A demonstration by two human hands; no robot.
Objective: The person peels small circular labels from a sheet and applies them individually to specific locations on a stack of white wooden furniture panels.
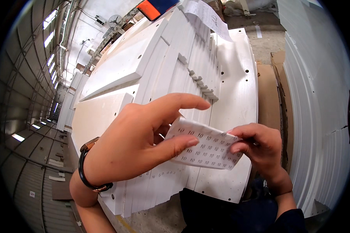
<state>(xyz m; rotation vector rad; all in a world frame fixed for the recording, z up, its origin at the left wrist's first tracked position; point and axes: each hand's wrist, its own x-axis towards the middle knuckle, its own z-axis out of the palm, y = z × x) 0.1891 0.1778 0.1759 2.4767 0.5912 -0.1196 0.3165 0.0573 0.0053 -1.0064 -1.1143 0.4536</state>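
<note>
A white sheet of small printed labels (212, 149) is tilted up above the stacked white boards, slightly bent along its top. My right hand (260, 145) pinches its right edge between thumb and fingers. Over the sheet's left part lies the thumb of my left hand (140, 136), with the other fingers curled partly out of sight at the left edge. The index finger of that hand stretches out over the sheet's top, apart from it. A dark-strapped watch is on my left wrist. Small labels (165, 174) show in a row on the board edges below the sheet.
White drilled boards (237, 85) stand stacked in front of me, with notched pieces (202, 87) among them. A written paper (208, 17) hangs over the far end near an orange and blue object (149, 9). Cardboard (268, 93) and tall white panels (307, 116) stand at right.
</note>
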